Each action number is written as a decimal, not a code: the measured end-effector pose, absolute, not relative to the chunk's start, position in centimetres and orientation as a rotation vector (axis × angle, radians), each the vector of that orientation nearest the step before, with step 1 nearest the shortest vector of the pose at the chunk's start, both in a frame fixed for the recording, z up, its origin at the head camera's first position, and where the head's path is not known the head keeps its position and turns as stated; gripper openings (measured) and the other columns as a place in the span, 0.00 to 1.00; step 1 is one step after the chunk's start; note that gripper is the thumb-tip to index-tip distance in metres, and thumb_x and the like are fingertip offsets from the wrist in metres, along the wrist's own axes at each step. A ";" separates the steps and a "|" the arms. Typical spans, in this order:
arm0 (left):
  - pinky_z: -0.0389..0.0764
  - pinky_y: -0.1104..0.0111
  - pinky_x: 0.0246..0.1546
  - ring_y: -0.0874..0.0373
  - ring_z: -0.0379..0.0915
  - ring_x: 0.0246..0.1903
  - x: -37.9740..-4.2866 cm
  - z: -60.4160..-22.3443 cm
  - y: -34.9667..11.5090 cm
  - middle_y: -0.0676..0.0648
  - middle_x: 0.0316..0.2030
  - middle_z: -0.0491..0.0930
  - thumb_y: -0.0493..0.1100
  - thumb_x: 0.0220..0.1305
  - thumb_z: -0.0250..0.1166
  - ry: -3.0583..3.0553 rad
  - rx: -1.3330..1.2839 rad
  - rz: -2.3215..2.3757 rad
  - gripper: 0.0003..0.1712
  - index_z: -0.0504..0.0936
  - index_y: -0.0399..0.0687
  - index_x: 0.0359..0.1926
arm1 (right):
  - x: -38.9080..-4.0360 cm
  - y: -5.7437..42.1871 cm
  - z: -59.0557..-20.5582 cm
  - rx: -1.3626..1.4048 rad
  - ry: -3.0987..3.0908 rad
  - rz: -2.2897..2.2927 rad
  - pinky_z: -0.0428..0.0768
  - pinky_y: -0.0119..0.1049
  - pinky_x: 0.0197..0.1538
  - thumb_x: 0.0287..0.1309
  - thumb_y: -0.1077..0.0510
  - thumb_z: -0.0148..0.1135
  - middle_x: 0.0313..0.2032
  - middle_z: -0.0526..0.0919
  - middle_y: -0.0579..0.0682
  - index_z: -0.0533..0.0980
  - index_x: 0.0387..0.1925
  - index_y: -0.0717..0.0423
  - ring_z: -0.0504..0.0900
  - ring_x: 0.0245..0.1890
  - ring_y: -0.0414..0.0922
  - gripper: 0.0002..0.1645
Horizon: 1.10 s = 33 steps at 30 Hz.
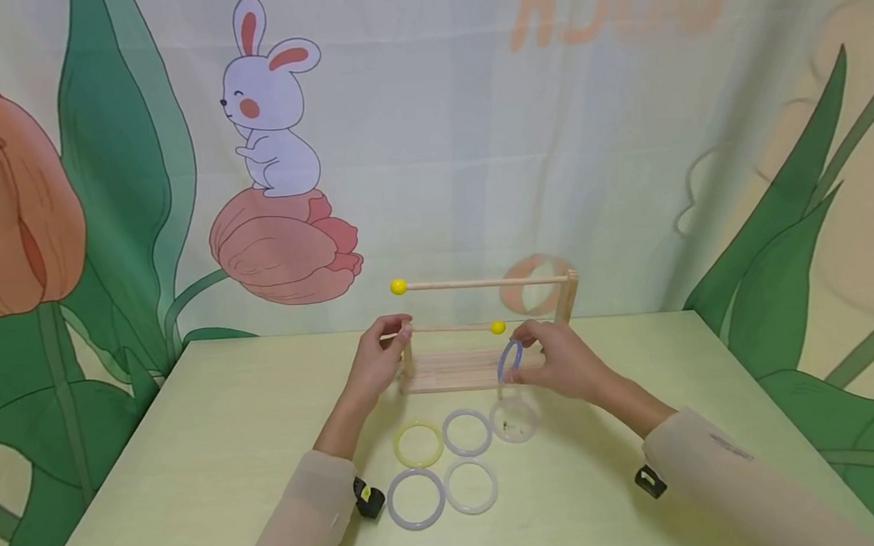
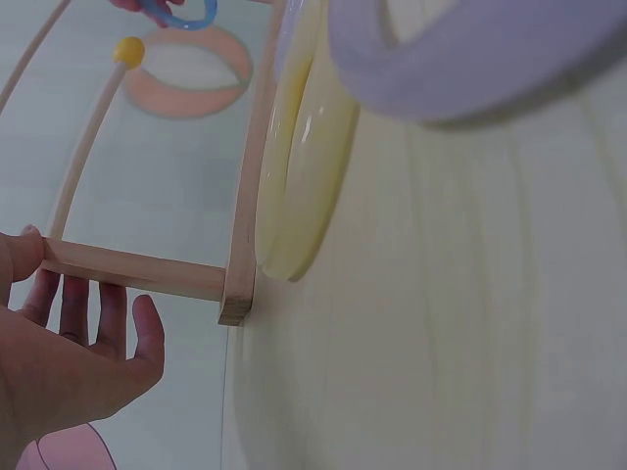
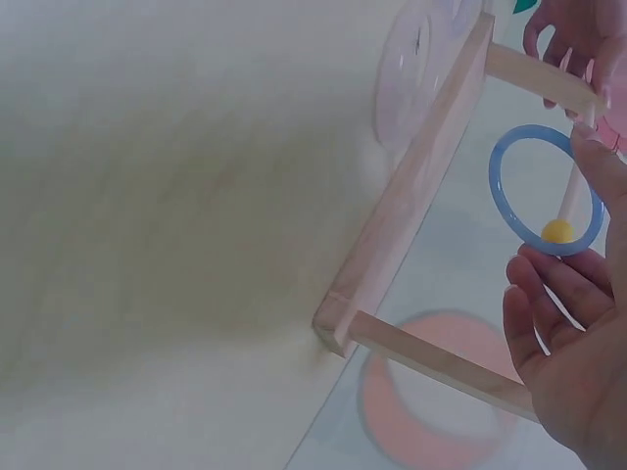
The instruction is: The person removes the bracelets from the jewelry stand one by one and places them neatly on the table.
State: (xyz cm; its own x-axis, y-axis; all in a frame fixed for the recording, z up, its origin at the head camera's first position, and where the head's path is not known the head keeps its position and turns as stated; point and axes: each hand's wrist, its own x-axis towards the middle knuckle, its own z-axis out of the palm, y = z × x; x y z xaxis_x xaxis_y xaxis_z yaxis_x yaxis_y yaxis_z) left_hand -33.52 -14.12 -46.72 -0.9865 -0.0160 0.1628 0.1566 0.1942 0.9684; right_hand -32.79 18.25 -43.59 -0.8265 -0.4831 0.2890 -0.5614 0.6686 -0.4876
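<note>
A wooden stand point(image 1: 451, 381) has two rods set at different heights, each tipped with a yellow ball. My left hand point(image 1: 382, 358) holds the top of its shorter post point(image 2: 137, 267), thumb on one side and fingers on the other. Between thumb and fingertips, my right hand point(image 1: 568, 360) pinches a blue ring point(image 3: 498, 184), held upright just right of the lower rod's yellow ball point(image 1: 498, 327). Seen from the right wrist, the ball shows within the ring's outline; whether the ring is round it I cannot tell.
In front of the stand lie several loose rings: a yellow ring point(image 1: 419, 464), two purple ones, a whitish ring point(image 1: 472, 511) and a pale pinkish ring point(image 1: 515, 440). The upper rod point(image 1: 475, 284) runs above the lower one. A printed curtain point(image 1: 429, 140) hangs behind the table.
</note>
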 end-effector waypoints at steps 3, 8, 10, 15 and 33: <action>0.80 0.52 0.60 0.47 0.77 0.61 -33.6 -46.6 -14.1 0.43 0.62 0.77 0.49 0.81 0.61 -2.311 -0.139 -1.906 0.19 0.80 0.49 0.65 | -31.7 18.6 -43.6 0.882 -2.763 0.921 0.82 0.53 0.55 0.51 0.43 0.85 0.49 0.88 0.50 0.80 0.55 0.57 0.83 0.53 0.55 0.36; 0.80 0.52 0.59 0.47 0.77 0.60 -33.6 -46.5 -14.0 0.42 0.62 0.78 0.50 0.81 0.61 -2.312 -0.133 -1.893 0.19 0.80 0.49 0.65 | -29.8 19.3 -43.9 0.905 -2.787 0.997 0.82 0.54 0.54 0.50 0.40 0.85 0.46 0.87 0.41 0.80 0.52 0.51 0.84 0.52 0.52 0.34; 0.80 0.52 0.58 0.47 0.77 0.60 -33.6 -46.4 -14.0 0.43 0.62 0.77 0.50 0.81 0.61 -2.317 -0.131 -1.893 0.19 0.80 0.49 0.65 | -29.1 19.6 -44.2 0.915 -2.778 1.035 0.82 0.53 0.53 0.50 0.39 0.85 0.45 0.86 0.38 0.81 0.51 0.49 0.84 0.51 0.49 0.33; 0.80 0.53 0.59 0.47 0.77 0.60 -33.6 -46.5 -14.1 0.43 0.62 0.77 0.50 0.81 0.61 -2.324 -0.127 -1.898 0.19 0.80 0.50 0.65 | -27.4 20.0 -44.8 0.948 -2.757 1.103 0.82 0.50 0.52 0.48 0.40 0.86 0.45 0.86 0.33 0.81 0.50 0.45 0.82 0.50 0.40 0.31; 0.80 0.53 0.59 0.47 0.77 0.60 -33.5 -46.6 -14.1 0.43 0.62 0.77 0.50 0.82 0.60 -2.331 -0.129 -1.900 0.19 0.80 0.50 0.66 | -23.6 19.5 -47.7 0.997 -2.814 1.098 0.79 0.51 0.57 0.44 0.34 0.85 0.52 0.88 0.37 0.81 0.50 0.46 0.81 0.53 0.38 0.36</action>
